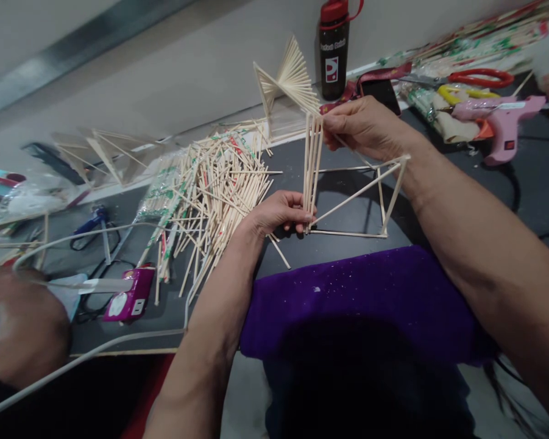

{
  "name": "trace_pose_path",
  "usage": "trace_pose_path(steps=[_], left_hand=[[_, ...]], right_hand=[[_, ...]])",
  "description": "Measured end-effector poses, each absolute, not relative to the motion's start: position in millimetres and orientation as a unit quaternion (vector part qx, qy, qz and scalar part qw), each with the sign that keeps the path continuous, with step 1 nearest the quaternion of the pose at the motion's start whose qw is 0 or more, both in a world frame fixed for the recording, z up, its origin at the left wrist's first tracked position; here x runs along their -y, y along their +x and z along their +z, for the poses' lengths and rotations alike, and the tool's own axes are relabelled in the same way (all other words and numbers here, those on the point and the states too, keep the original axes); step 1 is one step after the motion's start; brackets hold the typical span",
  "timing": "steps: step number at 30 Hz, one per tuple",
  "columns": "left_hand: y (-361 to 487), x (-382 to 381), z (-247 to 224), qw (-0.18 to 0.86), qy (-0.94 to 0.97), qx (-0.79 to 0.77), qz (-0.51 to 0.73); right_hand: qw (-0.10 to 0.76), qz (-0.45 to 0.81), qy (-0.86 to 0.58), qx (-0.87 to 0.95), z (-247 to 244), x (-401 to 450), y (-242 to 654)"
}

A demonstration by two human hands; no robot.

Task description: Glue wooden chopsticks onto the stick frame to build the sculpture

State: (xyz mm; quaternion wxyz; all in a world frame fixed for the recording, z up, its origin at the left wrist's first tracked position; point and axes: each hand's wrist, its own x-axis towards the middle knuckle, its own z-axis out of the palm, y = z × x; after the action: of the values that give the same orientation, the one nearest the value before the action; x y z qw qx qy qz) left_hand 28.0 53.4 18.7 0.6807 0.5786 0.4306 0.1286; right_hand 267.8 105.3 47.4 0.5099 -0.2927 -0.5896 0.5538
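Observation:
A small open frame (359, 194) of thin wooden sticks stands on the dark tabletop in front of me. Along its left side, several upright sticks (312, 167) fan out side by side. My left hand (286, 210) pinches these sticks near their lower ends with thumb and fingers. At their upper ends, my right hand (361, 125) is closed, its fingertips pressed together; they hide the exact contact. Just behind stands a twisted stick model (286, 82), its sticks spread like a fan. Loose wooden sticks (223, 189) lie heaped to the left of my left hand.
A purple cloth (347, 299) covers the front edge. Rightward lie a pink glue gun (502, 119) and red-handled scissors (479, 77). A dark bottle (333, 58) stands behind. Left are a magenta power socket (134, 296), a white cable (132, 336) and another person's arm (27, 323).

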Motion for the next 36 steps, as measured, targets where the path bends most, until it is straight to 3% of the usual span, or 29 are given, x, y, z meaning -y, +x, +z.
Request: trace_pose_path(steps=[29, 36], left_hand=[[29, -53, 21, 0.69, 0.571, -0.418, 0.152], [30, -61, 43, 0.585, 0.637, -0.449, 0.223]], right_hand=[[0.511, 0.547, -0.343, 0.567, 48, -106, 274], [0.526, 0.532, -0.339, 0.57, 51, -100, 269]])
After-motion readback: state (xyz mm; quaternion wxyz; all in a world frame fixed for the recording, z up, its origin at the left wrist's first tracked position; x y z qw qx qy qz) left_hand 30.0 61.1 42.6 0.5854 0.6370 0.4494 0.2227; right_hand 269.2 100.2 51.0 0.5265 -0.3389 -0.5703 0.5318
